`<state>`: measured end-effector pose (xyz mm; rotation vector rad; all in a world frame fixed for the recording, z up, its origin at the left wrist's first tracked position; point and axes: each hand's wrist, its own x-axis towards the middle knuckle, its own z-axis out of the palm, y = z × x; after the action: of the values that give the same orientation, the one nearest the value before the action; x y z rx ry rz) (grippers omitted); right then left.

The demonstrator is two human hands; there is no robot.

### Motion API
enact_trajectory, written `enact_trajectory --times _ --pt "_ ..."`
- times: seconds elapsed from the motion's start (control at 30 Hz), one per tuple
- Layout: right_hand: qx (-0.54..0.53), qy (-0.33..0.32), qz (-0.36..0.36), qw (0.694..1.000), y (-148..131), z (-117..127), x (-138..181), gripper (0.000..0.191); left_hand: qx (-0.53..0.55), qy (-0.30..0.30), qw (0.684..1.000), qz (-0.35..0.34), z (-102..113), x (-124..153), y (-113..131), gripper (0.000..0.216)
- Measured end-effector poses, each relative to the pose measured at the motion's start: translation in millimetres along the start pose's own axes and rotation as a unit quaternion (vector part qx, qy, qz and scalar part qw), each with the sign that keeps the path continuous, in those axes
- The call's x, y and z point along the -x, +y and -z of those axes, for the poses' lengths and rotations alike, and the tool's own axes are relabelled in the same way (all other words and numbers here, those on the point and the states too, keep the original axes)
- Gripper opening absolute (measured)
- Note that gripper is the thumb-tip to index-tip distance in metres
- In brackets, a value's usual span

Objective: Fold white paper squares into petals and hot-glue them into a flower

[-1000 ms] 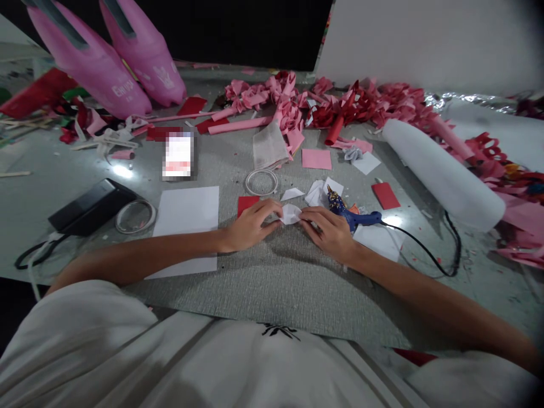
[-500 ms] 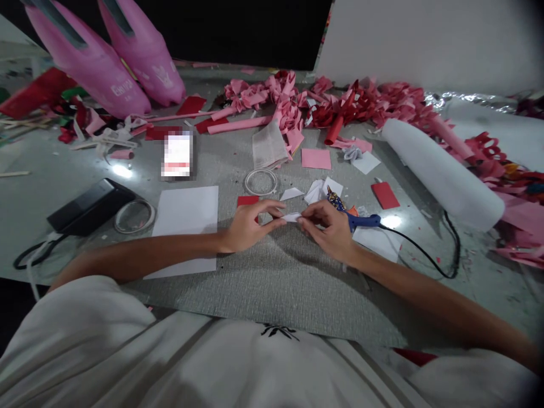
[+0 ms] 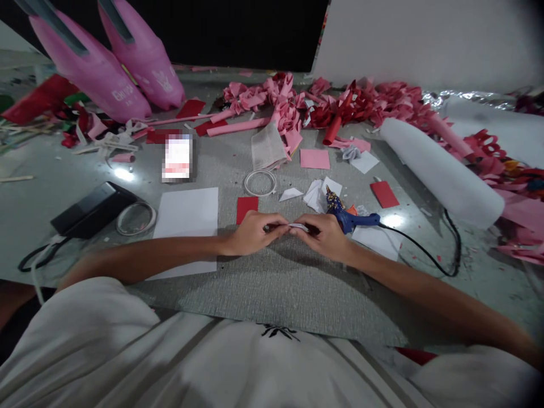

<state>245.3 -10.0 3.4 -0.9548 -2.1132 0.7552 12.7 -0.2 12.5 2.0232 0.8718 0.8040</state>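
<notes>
Between my two hands is a small folded piece of white paper (image 3: 298,226), mostly covered by fingers. My left hand (image 3: 258,231) pinches its left end with thumb and forefinger, and my right hand (image 3: 323,233) closes on the right end. Just beyond the left hand lies a red paper square (image 3: 247,209). A folded white paper piece (image 3: 290,194) and a small heap of white paper pieces (image 3: 315,196) lie past the fingertips. Beside my right hand rests a blue glue gun (image 3: 349,220) with a speckled, dirty nozzle end.
A white sheet (image 3: 187,212) lies under my left forearm. Coiled white cables (image 3: 260,183), a black box-like device (image 3: 93,209), a phone-like blurred screen (image 3: 177,157), a white roll (image 3: 442,173) and pink bottles (image 3: 148,62) surround the work area. Pink and red paper flowers (image 3: 289,107) line the back.
Both hands have drawn closer together and slightly toward me, fingers now covering more of the white paper. More of the red square shows. The view has shifted slightly.
</notes>
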Motion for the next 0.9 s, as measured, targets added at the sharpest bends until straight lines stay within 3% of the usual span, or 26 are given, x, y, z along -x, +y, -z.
enact_trajectory --times 0.13,0.53,0.9 --pt "0.009 -0.038 -0.015 0.999 3 0 0 0.032 0.022 -0.006 0.999 0.022 -4 2 0 0.028" --pt "0.060 0.004 -0.047 0.997 -1 -1 4 0.035 0.098 -0.021 0.992 0.071 1 -2 -3 0.035" --pt "0.124 0.046 -0.019 0.991 -1 -3 12 0.038 0.113 -0.012 0.990 0.088 2 -2 -2 0.037"
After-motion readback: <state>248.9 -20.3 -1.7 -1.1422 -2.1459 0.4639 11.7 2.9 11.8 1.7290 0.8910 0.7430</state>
